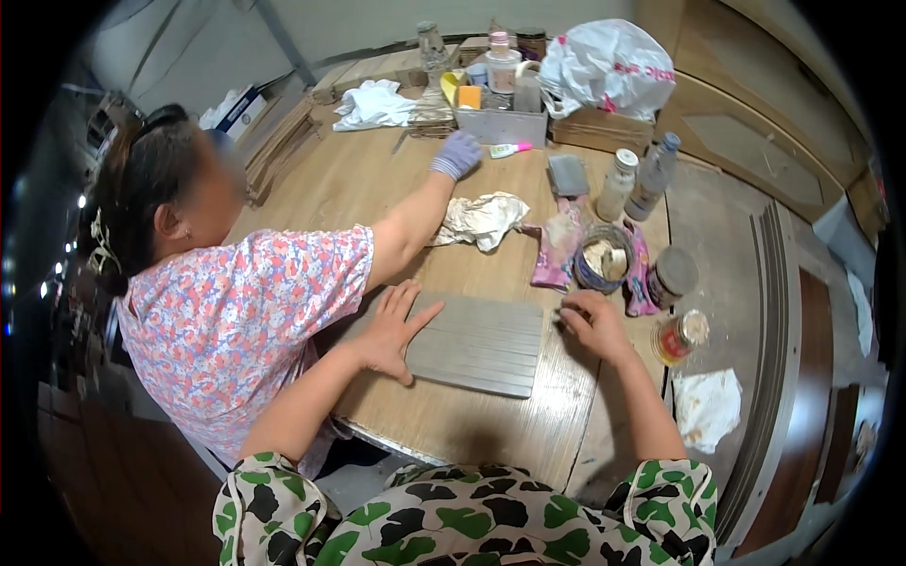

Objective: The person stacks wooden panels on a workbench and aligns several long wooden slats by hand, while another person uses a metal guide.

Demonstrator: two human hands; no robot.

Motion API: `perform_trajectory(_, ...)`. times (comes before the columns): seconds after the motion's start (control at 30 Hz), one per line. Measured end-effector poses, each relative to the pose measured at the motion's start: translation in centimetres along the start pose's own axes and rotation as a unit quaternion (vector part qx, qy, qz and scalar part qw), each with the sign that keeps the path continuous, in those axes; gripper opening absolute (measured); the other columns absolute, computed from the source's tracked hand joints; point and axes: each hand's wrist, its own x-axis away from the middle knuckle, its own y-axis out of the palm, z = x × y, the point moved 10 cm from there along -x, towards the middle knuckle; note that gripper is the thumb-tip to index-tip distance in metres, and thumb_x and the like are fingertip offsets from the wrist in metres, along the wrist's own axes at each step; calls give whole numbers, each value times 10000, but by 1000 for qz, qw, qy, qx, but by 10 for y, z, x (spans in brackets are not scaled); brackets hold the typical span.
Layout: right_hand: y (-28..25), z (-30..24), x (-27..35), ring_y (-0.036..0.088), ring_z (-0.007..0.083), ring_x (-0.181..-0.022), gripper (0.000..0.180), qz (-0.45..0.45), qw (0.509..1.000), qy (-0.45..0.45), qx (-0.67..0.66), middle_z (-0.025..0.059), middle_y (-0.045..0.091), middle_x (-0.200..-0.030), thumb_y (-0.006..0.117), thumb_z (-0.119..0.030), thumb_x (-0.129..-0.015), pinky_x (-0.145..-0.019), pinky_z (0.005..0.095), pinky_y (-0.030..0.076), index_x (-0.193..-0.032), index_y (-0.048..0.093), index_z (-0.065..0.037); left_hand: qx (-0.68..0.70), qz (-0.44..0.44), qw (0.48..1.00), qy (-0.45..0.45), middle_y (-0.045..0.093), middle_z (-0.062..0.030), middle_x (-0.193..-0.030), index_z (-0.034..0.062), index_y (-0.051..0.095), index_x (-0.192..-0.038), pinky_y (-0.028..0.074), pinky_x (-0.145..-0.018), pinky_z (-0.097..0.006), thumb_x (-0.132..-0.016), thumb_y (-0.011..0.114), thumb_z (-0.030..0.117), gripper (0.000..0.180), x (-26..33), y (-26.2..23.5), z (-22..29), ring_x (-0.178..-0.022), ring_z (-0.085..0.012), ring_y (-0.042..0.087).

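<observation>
A flat grey wood-grain board (481, 344) with several lengthwise lines lies on the table in front of me. My left hand (387, 330) rests on its left end, fingers spread and thumb apart. Just beyond the board's right end is my right hand (596, 325), its fingers curled together over the table; whatever they pinch, if anything, is hidden. Close to that hand stands an open jar (602, 264) with pale paste inside. Pink packets (559, 247) lie beside the jar, and a dark-lidded jar (673, 275) is to its right.
At my left a co-worker's gloved hand (458, 156) reaches across the table (330, 203). Crumpled cloth (483, 219), a grey box (500, 127) of supplies and a white plastic bag (609, 71) sit farther back. Bottles (653, 179), a small glass jar (679, 338) and a stained cloth (708, 407) line the right.
</observation>
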Motion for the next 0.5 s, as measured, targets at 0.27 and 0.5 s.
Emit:
perform_trajectory(0.27,7,-27,-49,626,243,-907,211,26,998,-20,-60,148,650,-992,585,-135,-915,-810,309,473,-1065,629,7,63,-3,998,-12,100,-299,-1494,167,219,-1495,34,-1149,-529,-411,833,325,1256,7,3,-3,-1412,-457,22)
perform_trajectory(0.5,89,14,-21,304,301,-1382,567,-77,983,90,-142,207,363,-1457,359,-349,-1017,-1137,347,202,-1402,349,67,61,-11,998,-5,96,-311,-1492,156,204,-1500,17,-1148,-540,-460,810,321,1215,6,4,-1,-1415,-454,14)
